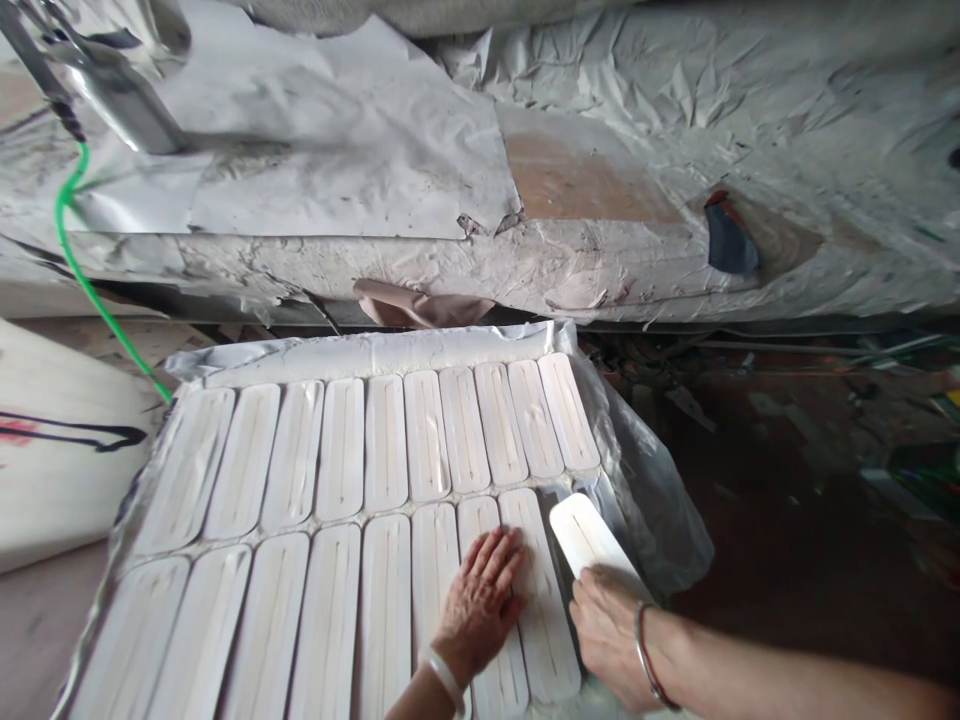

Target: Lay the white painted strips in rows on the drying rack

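Note:
My left hand (484, 605) lies flat, fingers stretched out, on the white rounded panels in the front row. Its fingertips rest near the edge between two of them. My right hand (611, 635) is closed around a loose white panel with rounded corners (589, 540); a short line runs down its middle. That panel is tilted above the right end of the front row, beside a panel lying flat (538, 600). Part of the held panel is hidden by my fingers. Two rows of similar panels, such as this one (386, 440), cover the wrapped board.
A metal cup (124, 95) with a spray-gun-like fitting stands on the paper-covered bench (337, 180), with a green hose (90, 290) running down. Clear plastic sheeting (660, 490) hangs at the board's right. A white container (67, 500) stands at left.

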### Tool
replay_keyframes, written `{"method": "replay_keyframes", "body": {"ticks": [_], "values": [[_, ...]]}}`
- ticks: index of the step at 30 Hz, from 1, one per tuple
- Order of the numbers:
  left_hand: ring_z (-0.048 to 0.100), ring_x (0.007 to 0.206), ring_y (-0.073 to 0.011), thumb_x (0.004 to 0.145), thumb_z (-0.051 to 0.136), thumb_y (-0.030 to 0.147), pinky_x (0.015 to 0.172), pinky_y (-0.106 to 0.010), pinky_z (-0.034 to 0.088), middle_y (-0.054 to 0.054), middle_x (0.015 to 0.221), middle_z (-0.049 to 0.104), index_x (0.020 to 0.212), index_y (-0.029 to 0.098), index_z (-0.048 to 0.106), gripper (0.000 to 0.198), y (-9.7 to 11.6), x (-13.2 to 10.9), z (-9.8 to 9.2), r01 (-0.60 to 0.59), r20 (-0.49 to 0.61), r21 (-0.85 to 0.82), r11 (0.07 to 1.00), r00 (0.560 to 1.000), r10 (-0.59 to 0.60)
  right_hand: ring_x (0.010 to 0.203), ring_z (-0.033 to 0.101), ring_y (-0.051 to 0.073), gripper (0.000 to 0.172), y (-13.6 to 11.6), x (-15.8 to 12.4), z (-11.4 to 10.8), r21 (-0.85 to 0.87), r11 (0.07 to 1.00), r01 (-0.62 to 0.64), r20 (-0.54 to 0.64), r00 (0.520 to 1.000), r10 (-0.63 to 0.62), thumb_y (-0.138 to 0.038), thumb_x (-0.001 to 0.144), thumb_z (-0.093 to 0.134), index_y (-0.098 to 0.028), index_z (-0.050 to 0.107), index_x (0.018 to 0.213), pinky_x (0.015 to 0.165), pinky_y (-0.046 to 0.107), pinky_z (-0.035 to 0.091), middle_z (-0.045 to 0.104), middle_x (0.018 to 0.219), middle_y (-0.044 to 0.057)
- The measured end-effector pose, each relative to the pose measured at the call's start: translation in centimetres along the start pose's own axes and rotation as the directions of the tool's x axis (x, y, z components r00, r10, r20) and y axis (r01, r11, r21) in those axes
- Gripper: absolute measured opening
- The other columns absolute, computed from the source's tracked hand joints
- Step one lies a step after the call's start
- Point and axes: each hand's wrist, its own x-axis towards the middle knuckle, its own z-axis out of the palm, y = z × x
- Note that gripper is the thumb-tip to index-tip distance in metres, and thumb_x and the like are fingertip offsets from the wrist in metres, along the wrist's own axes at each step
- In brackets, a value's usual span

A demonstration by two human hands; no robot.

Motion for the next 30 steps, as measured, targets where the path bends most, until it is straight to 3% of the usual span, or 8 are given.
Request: {"method": "replay_keyframes", "body": {"ticks": [8,12,18,22,24,25,27,30], "values": [[0.034,0.141,-0.0261,0.091,0.053,0.026,0.107,-0.048,0.046,0.002,0.159,0.022,0.152,0.019,0.022,0.069,0.5,1.2,0.2,0.080,0.018,0.019,0.997,0.997,-0.080,0.058,0.059,0.023,0.021,-2.1,0.3,1.0,-0.245,0.968,0.048,-0.019,0.998,-0.054,-0.045,0.080,0.054,-0.033,0.066,0.067,0.058,0.039,0.048,0.054,0.049,0.004],[0.044,0.133,-0.0284,0.095,0.049,0.034,0.101,-0.050,0.050,0.001,0.157,0.023,0.152,0.020,0.023,0.064,0.6,2.9,1.3,0.097,0.033,0.039,0.995,0.995,-0.098,0.048,0.054,0.022,0.015,-0.4,1.7,2.0,-0.137,0.991,-0.004,-0.013,1.000,0.002,-0.048,0.069,0.063,-0.034,0.066,0.065,0.055,0.041,0.045,0.044,0.042,0.003],[0.044,0.132,-0.0285,0.098,0.041,0.043,0.103,-0.050,0.046,-0.001,0.155,0.031,0.149,0.018,0.032,0.057,0.9,3.8,2.1,0.103,-0.002,-0.005,0.995,0.995,-0.103,0.049,0.047,0.018,0.047,2.9,5.2,4.0,-0.512,0.832,-0.215,-0.219,0.969,0.116,-0.067,0.076,0.046,-0.029,0.052,0.050,0.053,0.035,0.041,0.029,0.042,0.001],[0.046,0.127,-0.0292,0.096,0.047,0.038,0.101,-0.050,0.046,-0.001,0.151,0.041,0.145,0.018,0.039,0.054,1.2,4.7,1.2,0.172,0.051,-0.075,0.982,0.984,-0.168,0.065,0.051,0.017,0.030,2.6,5.9,4.8,-0.390,0.903,-0.181,-0.341,0.939,0.041,-0.050,0.082,0.051,-0.025,0.061,0.069,0.060,0.031,0.043,0.045,0.061,0.002],[0.047,0.125,-0.0285,0.095,0.048,0.032,0.100,-0.049,0.046,-0.001,0.150,0.043,0.145,0.019,0.038,0.053,1.3,5.1,0.9,0.203,0.071,-0.093,0.975,0.978,-0.197,0.074,0.054,0.015,0.013,2.1,5.3,5.5,-0.141,0.971,-0.195,-0.514,0.852,0.097,-0.032,0.084,0.053,-0.023,0.062,0.084,0.067,0.028,0.046,0.055,0.078,0.003],[0.047,0.124,-0.0284,0.095,0.048,0.030,0.100,-0.049,0.046,-0.001,0.150,0.043,0.145,0.019,0.038,0.053,1.4,5.2,0.8,0.207,0.069,-0.092,0.974,0.977,-0.201,0.082,0.056,0.015,0.013,2.0,4.8,6.2,0.045,0.973,-0.225,-0.618,0.759,0.204,-0.022,0.085,0.051,-0.021,0.063,0.090,0.074,0.028,0.048,0.060,0.089,0.005],[0.047,0.125,-0.0287,0.094,0.050,0.029,0.100,-0.051,0.046,-0.001,0.150,0.043,0.145,0.020,0.039,0.053,1.4,5.2,0.8,0.199,0.059,-0.084,0.976,0.979,-0.195,0.105,0.055,0.019,0.024,1.9,4.0,8.2,0.461,0.842,-0.281,-0.693,0.478,0.539,-0.011,0.088,0.046,-0.017,0.062,0.105,0.095,0.034,0.046,0.061,0.116,0.011],[0.045,0.126,-0.0289,0.093,0.053,0.031,0.101,-0.051,0.045,-0.002,0.150,0.043,0.143,0.019,0.041,0.053,1.3,5.0,1.1,0.193,0.054,-0.088,0.977,0.980,-0.189,0.121,0.051,0.027,0.035,2.3,3.4,12.8,0.814,0.482,-0.326,-0.467,0.126,0.875,-0.024,0.094,0.044,-0.011,0.050,0.126,0.102,0.044,0.044,0.055,0.131,0.018]]}}
